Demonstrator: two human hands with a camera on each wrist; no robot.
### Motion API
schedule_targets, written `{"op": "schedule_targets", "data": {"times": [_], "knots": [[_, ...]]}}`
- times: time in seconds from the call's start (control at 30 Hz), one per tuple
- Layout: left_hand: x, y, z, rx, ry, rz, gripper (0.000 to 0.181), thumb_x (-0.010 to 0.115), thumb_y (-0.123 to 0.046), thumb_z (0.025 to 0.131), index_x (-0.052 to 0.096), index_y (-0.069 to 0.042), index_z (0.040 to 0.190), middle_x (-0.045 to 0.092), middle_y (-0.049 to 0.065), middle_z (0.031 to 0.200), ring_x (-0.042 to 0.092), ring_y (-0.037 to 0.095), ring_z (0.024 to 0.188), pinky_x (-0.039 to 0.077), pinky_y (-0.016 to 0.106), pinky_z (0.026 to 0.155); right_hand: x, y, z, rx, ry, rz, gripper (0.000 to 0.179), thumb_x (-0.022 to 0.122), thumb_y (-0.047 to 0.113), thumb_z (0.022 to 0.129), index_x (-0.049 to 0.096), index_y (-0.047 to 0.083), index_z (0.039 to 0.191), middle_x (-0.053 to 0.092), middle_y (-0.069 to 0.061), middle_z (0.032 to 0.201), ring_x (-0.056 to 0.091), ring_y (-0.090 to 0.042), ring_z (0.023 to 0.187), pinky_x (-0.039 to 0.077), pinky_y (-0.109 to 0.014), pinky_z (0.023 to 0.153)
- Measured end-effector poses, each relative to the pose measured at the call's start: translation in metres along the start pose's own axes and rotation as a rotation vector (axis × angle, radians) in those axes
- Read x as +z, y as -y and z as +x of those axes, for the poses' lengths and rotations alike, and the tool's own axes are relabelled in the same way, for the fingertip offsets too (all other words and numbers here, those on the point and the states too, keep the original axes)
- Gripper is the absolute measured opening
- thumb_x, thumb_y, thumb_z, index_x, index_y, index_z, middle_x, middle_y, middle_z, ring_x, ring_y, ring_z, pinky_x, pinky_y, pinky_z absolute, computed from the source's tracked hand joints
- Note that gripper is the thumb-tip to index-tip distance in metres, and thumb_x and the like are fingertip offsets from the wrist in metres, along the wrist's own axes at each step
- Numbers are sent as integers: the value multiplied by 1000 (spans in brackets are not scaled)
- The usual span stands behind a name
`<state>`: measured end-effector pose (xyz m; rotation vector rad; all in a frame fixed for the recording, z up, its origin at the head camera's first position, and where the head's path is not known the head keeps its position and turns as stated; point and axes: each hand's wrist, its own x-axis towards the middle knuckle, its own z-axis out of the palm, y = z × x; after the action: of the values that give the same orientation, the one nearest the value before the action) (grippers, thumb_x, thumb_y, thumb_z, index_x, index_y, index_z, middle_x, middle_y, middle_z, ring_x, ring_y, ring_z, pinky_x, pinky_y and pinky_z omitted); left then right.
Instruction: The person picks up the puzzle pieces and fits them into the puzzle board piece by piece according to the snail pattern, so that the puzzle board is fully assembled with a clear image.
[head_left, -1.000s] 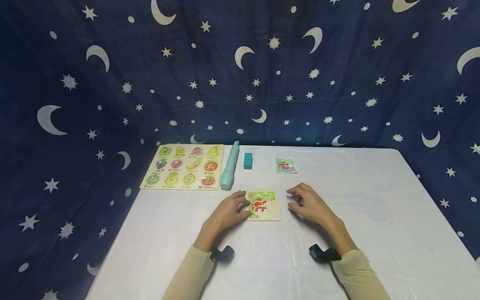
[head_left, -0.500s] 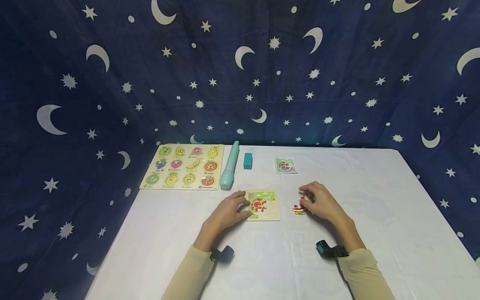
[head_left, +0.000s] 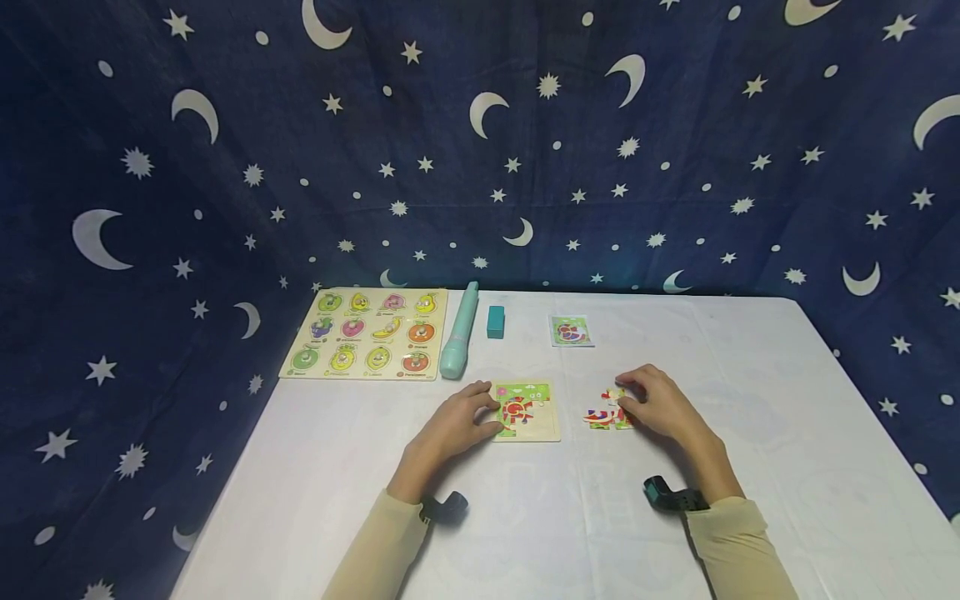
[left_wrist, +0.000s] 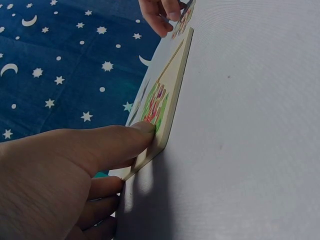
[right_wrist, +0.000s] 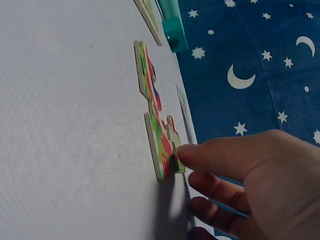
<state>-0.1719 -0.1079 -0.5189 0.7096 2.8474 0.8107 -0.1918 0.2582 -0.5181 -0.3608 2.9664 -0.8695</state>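
Observation:
My left hand (head_left: 459, 418) grips the left edge of a small wooden puzzle board (head_left: 543, 427), thumb on top and fingers along the side. The board carries a partly filled red and green picture, with bare wood at its right and lower right. To its right, several loose jigsaw puzzle pieces (head_left: 599, 418) in red, green and blue lie together on the table. At their right end, my right hand (head_left: 662, 406) has its thumb and index finger around a puzzle piece (right_wrist: 179, 162). Its thumb tip rests on the piece in the right wrist view, and the other fingers are loosely bent.
A fruit picture board (head_left: 370, 350) lies at the back left, beside a turquoise microphone-shaped toy (head_left: 460, 333) and a small teal block (head_left: 496, 322). A small square picture card (head_left: 572, 332) lies farther back. A starry curtain (head_left: 480, 167) hangs behind the white table (head_left: 750, 400).
My right hand has moved right, away from the board, and the loose puzzle pieces it covered now show. My left hand and the puzzle board have stayed in place.

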Motion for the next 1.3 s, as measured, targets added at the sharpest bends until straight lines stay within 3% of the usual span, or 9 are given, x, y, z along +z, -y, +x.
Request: {"op": "schedule_targets", "data": {"times": [0.53,0.7,0.97,1.3], "knots": [[0,-2,-1,-10,-5,-9,36,74,-33,89,71,-10,117,54,12,149,47,31,142,40,43,119,1,1,-1,11,64,-6,28,67,8,92,68,0,119,62,-17,111,57,-27,97,51,-52,91],[0,-1,-1,-11,-6,-10,36,74,-33,89,71,-10,117,54,11,149,47,31,142,40,43,119,0,1,0,32,78,5,27,67,9,92,66,-1,118,60,-17,110,54,-25,94,50,-46,87],[1,0,0,-5,-11,-13,36,75,-33,89,72,-10,116,55,12,148,48,31,142,40,43,119,-2,3,1,56,58,46,24,69,9,91,63,0,112,58,-10,94,52,-21,85,45,-33,74],[1,-1,-1,-17,-9,-19,36,74,-34,89,71,-11,117,54,12,149,47,32,142,39,43,120,-4,5,1,63,6,58,14,58,3,97,64,1,110,68,-13,101,60,-24,91,53,-44,83]]}}
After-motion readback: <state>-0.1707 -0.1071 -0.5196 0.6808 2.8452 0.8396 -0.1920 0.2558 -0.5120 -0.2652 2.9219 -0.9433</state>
